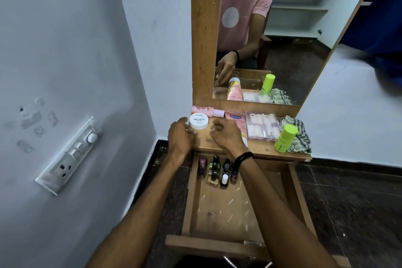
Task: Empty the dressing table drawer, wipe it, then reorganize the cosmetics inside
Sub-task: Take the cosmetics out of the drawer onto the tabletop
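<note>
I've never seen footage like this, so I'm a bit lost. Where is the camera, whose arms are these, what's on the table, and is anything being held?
There is no machine here: a person wears one wide-angle camera on the head, looking forward and down, so the two arms are the wearer's own. The mirror shows their reflection. On the dressing table top are a white nail polish jar, a pink bottle on its side, a pink tube, a clear box, a green container and a checked cloth. Below, the open drawer holds small nail polish bottles at its back. The left hand and right hand sit either side of the jar, fingers curled; whether either holds anything I cannot tell.
</note>
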